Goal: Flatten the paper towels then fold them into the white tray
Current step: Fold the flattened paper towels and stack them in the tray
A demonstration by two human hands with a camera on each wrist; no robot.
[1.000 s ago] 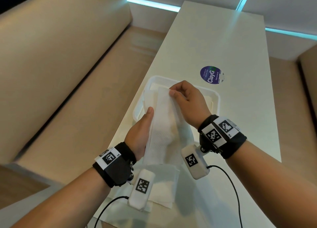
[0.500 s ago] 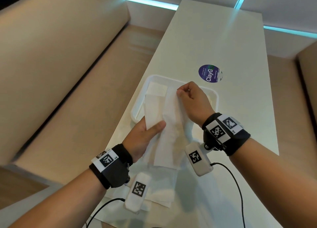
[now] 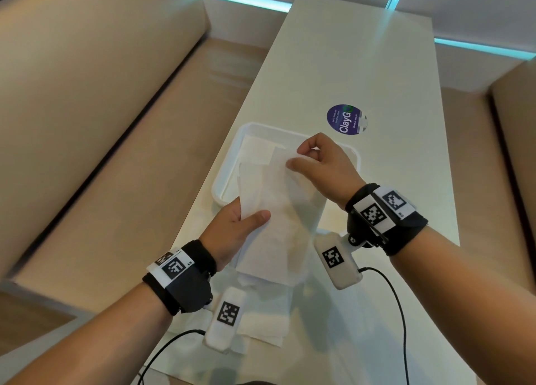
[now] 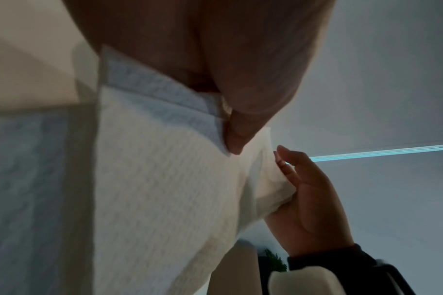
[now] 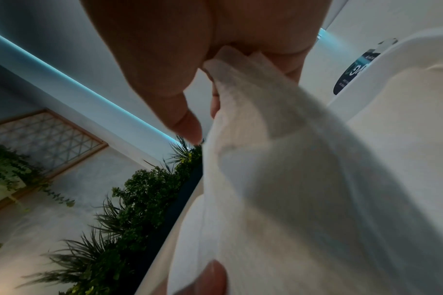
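A white paper towel [image 3: 272, 219], folded into a long strip, hangs in the air over the near edge of the white tray [image 3: 229, 173]. My left hand [image 3: 246, 219] pinches its left side, thumb on top. My right hand [image 3: 301, 158] pinches its far corner between thumb and fingers, above the tray. The left wrist view shows the towel [image 4: 165, 189] under my thumb. In the right wrist view the towel [image 5: 278, 159] runs down from my pinching fingers. Other folded towels [image 3: 255, 149] lie inside the tray.
More flat paper towels [image 3: 264, 323] lie on the white table [image 3: 348, 51] near its front edge, under my wrists. A round purple sticker [image 3: 346, 119] sits beyond the tray. A beige bench [image 3: 87, 109] runs along the table's left side.
Both hands have lifted the towel strip a little. The left thumb now lies across the towel's top face, and the right hand has moved slightly right with the far corner.
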